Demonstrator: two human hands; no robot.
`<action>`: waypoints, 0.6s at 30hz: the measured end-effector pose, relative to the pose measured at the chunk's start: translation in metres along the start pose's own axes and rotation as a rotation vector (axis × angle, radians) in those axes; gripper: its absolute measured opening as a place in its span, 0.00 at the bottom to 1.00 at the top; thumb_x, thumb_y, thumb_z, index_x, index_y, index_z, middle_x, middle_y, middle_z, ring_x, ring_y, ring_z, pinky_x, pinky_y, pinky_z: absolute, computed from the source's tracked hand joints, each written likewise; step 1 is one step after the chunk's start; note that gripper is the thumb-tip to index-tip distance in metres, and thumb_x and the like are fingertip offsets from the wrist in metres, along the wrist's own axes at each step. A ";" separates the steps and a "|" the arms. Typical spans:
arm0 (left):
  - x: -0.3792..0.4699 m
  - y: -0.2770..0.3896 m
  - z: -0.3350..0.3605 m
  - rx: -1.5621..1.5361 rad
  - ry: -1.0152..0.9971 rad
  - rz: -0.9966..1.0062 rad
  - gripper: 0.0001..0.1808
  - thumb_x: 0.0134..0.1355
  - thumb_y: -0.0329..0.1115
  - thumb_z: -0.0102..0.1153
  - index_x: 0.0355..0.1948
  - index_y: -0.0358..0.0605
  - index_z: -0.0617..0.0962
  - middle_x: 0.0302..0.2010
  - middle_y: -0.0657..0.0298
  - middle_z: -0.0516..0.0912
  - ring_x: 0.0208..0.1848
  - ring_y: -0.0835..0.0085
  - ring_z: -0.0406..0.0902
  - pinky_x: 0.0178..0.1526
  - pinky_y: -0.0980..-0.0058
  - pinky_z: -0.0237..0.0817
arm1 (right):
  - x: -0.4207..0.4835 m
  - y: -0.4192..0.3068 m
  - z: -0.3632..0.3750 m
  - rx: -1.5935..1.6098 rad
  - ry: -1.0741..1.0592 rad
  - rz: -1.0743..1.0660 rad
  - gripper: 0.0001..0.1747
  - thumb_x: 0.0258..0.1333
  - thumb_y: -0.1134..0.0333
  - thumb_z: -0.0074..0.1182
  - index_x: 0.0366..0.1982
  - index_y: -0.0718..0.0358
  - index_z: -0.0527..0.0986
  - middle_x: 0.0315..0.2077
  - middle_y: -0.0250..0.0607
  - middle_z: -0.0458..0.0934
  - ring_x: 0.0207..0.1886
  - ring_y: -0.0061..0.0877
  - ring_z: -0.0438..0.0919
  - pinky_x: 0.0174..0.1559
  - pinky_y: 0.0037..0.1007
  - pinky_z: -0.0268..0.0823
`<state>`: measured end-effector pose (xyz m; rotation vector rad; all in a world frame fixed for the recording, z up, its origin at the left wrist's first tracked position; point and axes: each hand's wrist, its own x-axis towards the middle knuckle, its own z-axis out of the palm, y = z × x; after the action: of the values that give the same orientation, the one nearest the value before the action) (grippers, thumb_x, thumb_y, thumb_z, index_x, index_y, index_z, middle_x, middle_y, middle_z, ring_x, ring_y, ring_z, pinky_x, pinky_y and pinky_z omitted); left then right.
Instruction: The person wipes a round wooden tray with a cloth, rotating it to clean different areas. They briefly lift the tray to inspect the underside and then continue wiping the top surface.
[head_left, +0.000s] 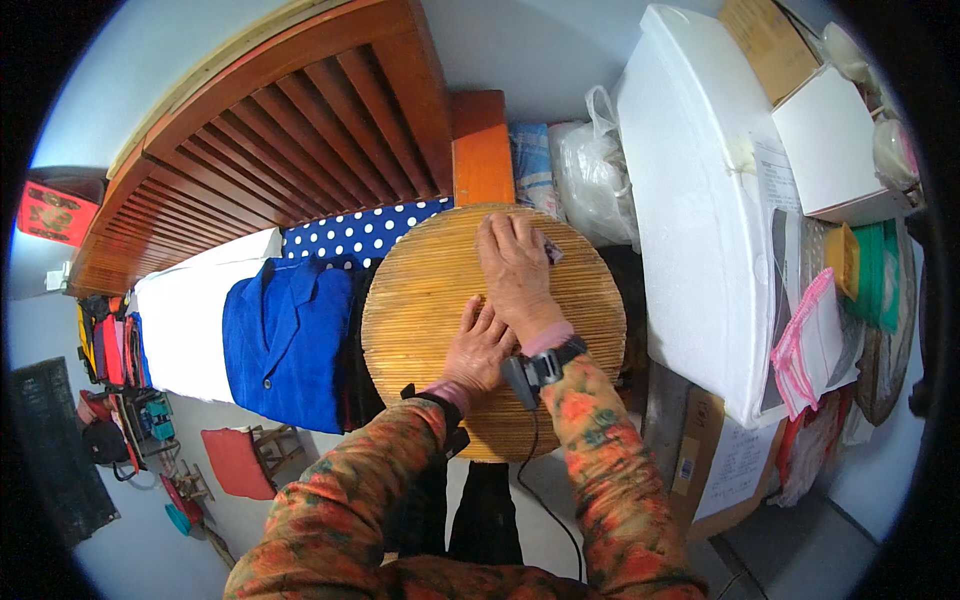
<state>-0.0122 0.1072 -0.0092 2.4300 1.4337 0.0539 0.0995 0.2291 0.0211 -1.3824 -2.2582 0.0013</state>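
A round, ribbed wooden or bamboo board (420, 300) lies before me. My left hand (480, 352) rests on its lower middle with the fingers spread and nothing visible in it. My right hand (515, 270) presses palm down on the upper part, its fingers pointing away from me. A small dark and whitish item, perhaps a folded cloth (553, 251), sticks out beside the right fingers; most of it is hidden under the hand. Both wrists bear black straps, and a grey device with a cable sits at the right wrist.
Left of the board, a folded blue jacket (289, 337) lies beside white bedding or cloth (184, 330), before a slatted wooden backrest (300, 127). A full plastic bag (592, 176) and a large white foam box (682, 225) stand at the right. A red-seated chair (238, 463) is lower left.
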 end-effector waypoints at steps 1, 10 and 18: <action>-0.001 -0.001 0.001 -0.031 0.052 0.012 0.34 0.68 0.42 0.54 0.73 0.44 0.69 0.74 0.47 0.68 0.81 0.48 0.55 0.83 0.45 0.33 | 0.001 -0.005 0.008 0.029 -0.088 -0.001 0.21 0.55 0.73 0.59 0.52 0.64 0.78 0.51 0.42 0.77 0.55 0.42 0.74 0.58 0.44 0.70; 0.003 0.010 -0.013 -0.100 0.135 -0.039 0.40 0.68 0.47 0.59 0.78 0.47 0.64 0.78 0.55 0.63 0.81 0.55 0.57 0.81 0.48 0.42 | 0.009 0.050 0.008 -0.069 -0.102 0.096 0.16 0.59 0.69 0.55 0.49 0.63 0.79 0.48 0.41 0.77 0.53 0.40 0.73 0.54 0.44 0.69; 0.005 0.010 -0.010 -0.096 0.206 -0.024 0.37 0.70 0.47 0.59 0.76 0.46 0.66 0.77 0.56 0.65 0.80 0.56 0.58 0.81 0.49 0.42 | -0.039 0.041 -0.053 -0.046 0.063 0.074 0.19 0.57 0.73 0.59 0.52 0.68 0.78 0.50 0.46 0.79 0.54 0.43 0.75 0.55 0.44 0.70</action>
<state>-0.0037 0.1093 0.0027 2.3852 1.5069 0.3690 0.1694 0.2036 0.0421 -1.4688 -2.1668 -0.0685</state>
